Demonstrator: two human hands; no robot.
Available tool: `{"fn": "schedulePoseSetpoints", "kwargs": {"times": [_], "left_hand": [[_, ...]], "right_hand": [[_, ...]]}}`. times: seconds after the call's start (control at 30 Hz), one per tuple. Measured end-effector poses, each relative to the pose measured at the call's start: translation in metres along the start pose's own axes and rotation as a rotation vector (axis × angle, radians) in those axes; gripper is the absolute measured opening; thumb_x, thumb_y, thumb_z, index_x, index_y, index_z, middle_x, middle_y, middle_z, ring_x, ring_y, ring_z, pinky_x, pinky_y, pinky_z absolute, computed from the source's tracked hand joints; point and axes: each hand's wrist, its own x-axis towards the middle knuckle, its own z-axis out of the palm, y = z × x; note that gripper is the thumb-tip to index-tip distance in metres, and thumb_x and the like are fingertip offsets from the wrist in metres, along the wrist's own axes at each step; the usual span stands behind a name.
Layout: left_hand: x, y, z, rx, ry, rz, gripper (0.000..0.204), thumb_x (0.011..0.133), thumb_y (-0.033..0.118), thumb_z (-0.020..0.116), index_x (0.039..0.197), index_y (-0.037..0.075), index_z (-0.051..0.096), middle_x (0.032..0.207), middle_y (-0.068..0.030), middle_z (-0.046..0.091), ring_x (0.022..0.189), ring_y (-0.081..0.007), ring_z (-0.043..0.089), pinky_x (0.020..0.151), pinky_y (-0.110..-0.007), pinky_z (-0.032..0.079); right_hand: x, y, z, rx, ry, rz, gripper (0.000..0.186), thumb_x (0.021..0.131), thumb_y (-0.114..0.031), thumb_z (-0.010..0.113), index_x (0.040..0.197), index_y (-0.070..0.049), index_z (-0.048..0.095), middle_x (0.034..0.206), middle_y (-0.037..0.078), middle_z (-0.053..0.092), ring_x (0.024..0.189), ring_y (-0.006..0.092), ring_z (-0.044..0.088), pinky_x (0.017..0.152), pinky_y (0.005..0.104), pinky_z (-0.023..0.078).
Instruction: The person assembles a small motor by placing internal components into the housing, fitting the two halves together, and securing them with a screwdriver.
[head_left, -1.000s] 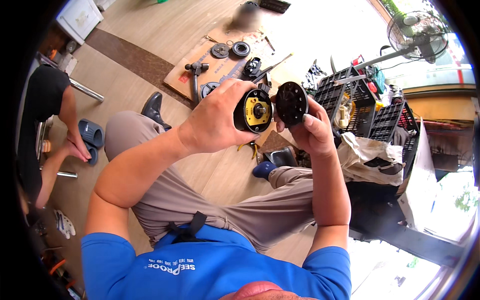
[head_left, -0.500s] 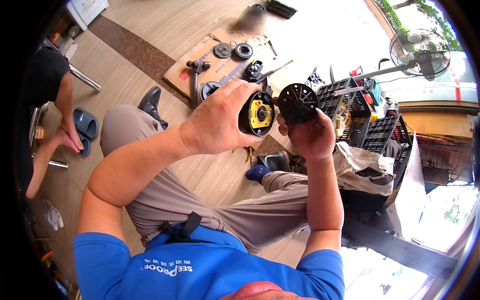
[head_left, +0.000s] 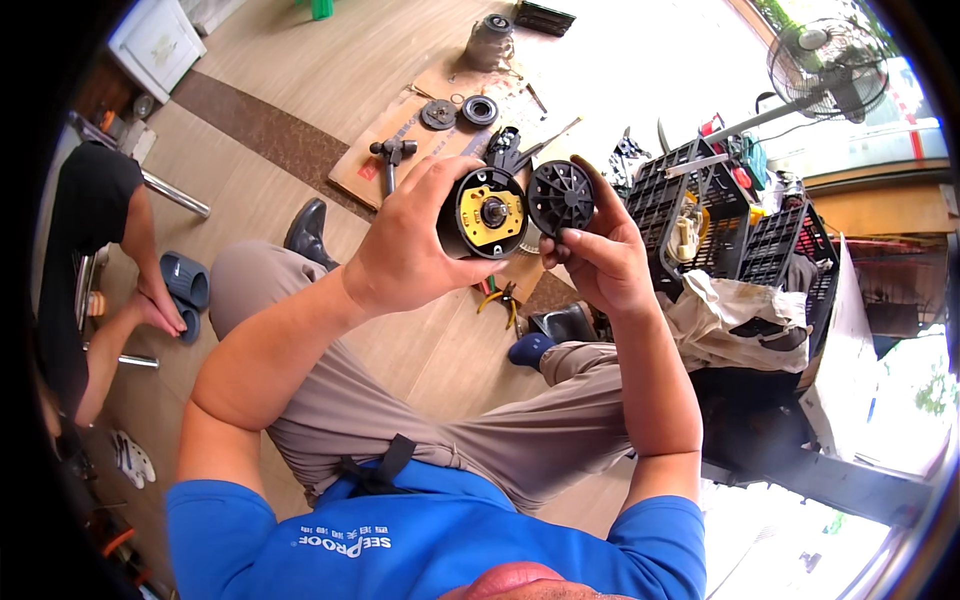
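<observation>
My left hand grips a round black housing with a yellow plate and a metal spindle in its open face, which is turned up toward me. My right hand pinches a round black cover with spoke ribs and holes, held upright beside the housing. Behind them, a cardboard sheet on the floor bears a hammer, a grey disc, a black ring and other dark parts. Pliers lie on the floor beneath my hands.
Stacked black crates with cloth stand at my right, under a fan. Another person's bare foot and grey slippers are at my left. A dark boot and a blue-socked foot lie below.
The housing in my left hand has shifted left and now faces more toward me. The cover in my right hand has moved slightly left, its ribbed face showing more plainly.
</observation>
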Motion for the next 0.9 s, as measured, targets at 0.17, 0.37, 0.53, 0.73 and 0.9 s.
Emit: {"fn": "schedulePoseSetpoints", "kwargs": {"times": [0.17,0.37,0.53,0.73,0.9], "left_hand": [[0.0,0.0,0.002,0.017,0.036,-0.004,0.083,0.058,0.007,0.091,0.129,0.001,0.05,0.115,-0.0143,0.061,0.108,-0.025,0.064,0.094,-0.034,0.051],[-0.002,0.0,0.004,0.002,0.012,-0.023,0.084,0.059,0.012,0.092,0.13,0.001,0.048,0.117,-0.0154,0.06,0.108,-0.0276,0.062,0.094,-0.036,0.05],[-0.001,0.0,0.006,-0.035,0.018,-0.03,0.084,0.06,0.016,0.093,0.129,0.001,0.048,0.117,-0.0164,0.058,0.109,-0.0309,0.061,0.094,-0.038,0.049],[-0.001,0.001,0.008,-0.01,0.001,-0.016,0.083,0.06,0.016,0.093,0.129,0.0,0.049,0.117,-0.0163,0.058,0.109,-0.0304,0.061,0.094,-0.038,0.05],[0.0,0.001,0.009,-0.026,0.006,-0.04,0.081,0.061,0.018,0.093,0.128,0.0,0.05,0.118,-0.0165,0.058,0.11,-0.0312,0.061,0.095,-0.038,0.049]], "right_hand": [[0.002,0.005,0.001,-0.04,0.02,-0.039,0.088,0.078,0.009,0.072,0.153,-0.006,0.029,0.122,0.015,0.061,0.09,0.0219,0.069,0.072,0.032,0.06],[0.001,0.004,-0.002,-0.256,0.089,0.012,0.081,0.077,0.003,0.078,0.146,0.002,0.037,0.123,0.01,0.06,0.101,0.017,0.065,0.074,0.0291,0.058],[0.001,0.005,0.001,-0.382,0.081,-0.082,0.087,0.076,-0.002,0.084,0.147,0.004,0.036,0.131,0.009,0.057,0.117,0.0175,0.058,0.094,0.0305,0.053],[0.0,0.015,0.0,-0.515,0.12,-0.226,0.091,0.077,0.0,0.083,0.15,0.006,0.028,0.137,0.012,0.051,0.124,0.0184,0.053,0.112,0.0337,0.04],[0.001,0.016,-0.002,-0.632,0.129,-0.245,0.085,0.079,-0.003,0.082,0.145,0.007,0.031,0.129,0.014,0.056,0.118,0.0184,0.057,0.104,0.0335,0.048]]}}
